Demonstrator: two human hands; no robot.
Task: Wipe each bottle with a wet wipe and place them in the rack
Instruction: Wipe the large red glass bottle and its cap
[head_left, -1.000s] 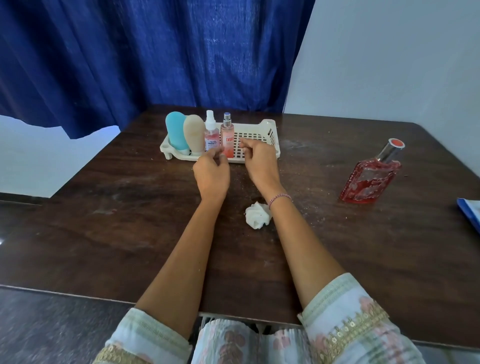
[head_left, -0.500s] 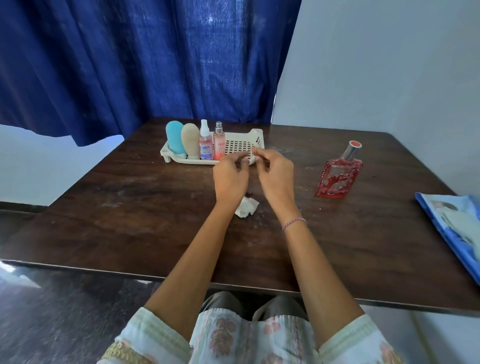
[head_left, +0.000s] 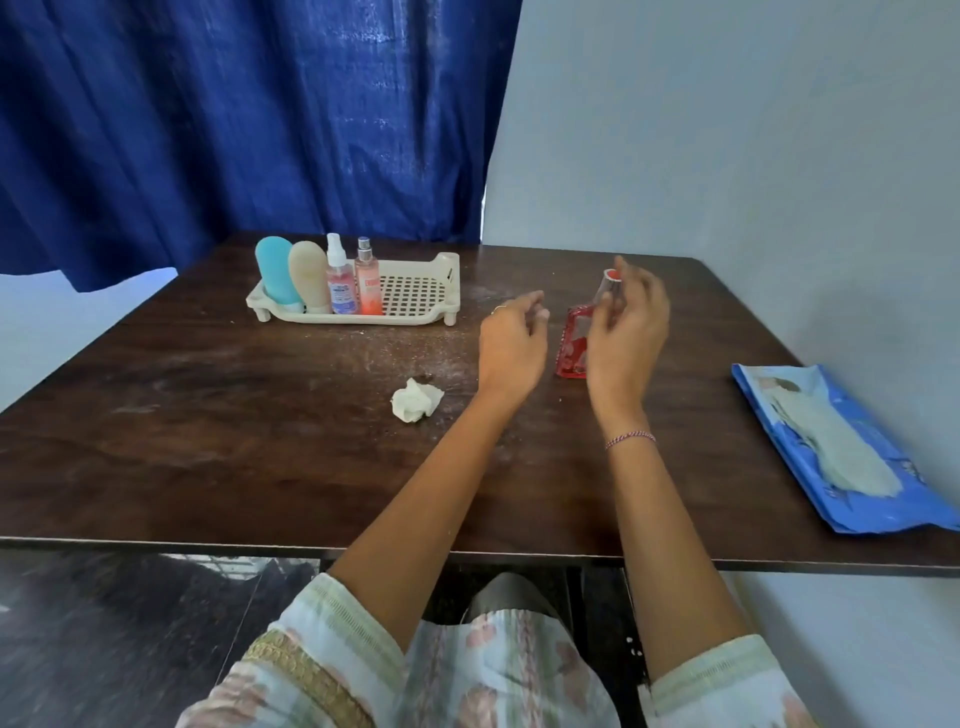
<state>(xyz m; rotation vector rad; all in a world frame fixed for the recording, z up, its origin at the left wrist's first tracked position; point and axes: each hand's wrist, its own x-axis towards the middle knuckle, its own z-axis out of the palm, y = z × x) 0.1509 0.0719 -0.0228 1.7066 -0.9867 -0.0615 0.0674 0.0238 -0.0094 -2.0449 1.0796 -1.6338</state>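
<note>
flanking the last red bottle (head_left: 571, 349), which lies on the surface (head_left: 234, 426) well right of the rack (head_left: 415, 318), the left hand (head_left: 511, 345) and right hand (head_left: 626, 340) hover, fingers (head_left: 648, 291) loose, gripping nothing. next, i judge: lift it, then fetch the crumpled wipe (head_left: 416, 399). four bottles (head_left: 322, 280) stand racked; blue wipe pack (head_left: 841, 457) at right, blue curtain (head_left: 249, 130) and pale wall (head_left: 727, 130) behind.

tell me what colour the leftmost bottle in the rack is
Light blue. The leftmost bottle stands at the left end of the cream rack, best seen in the head view.
</note>
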